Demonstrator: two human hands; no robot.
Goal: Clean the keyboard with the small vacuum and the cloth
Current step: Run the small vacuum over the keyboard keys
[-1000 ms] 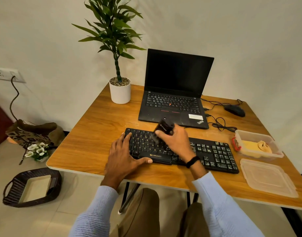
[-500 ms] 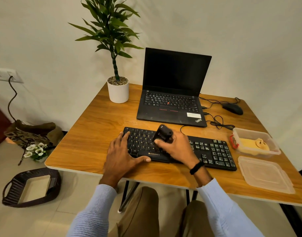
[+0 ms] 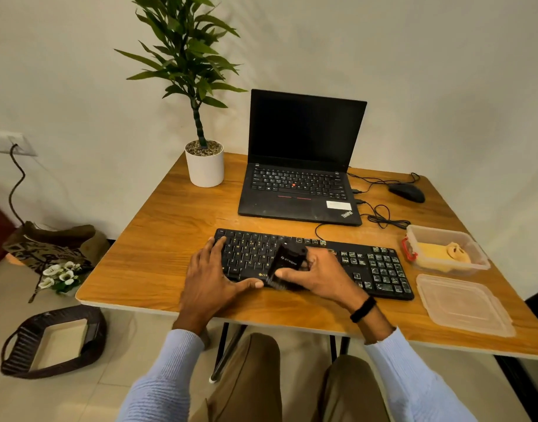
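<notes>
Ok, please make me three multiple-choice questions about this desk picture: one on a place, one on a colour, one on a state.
1. Where does the yellow cloth lie?
A) in the open container right of the keyboard
B) on the floor
C) over the person's knee

2. What colour is the plant pot?
A) red
B) black
C) white

3. What is the right hand doing?
A) resting open
B) gripping the small vacuum
C) typing

Answers: 1 A, the cloth sits inside the container, whose lid is off; 2 C, the pot is plain white; 3 B, its fingers are curled round the vacuum.
</notes>
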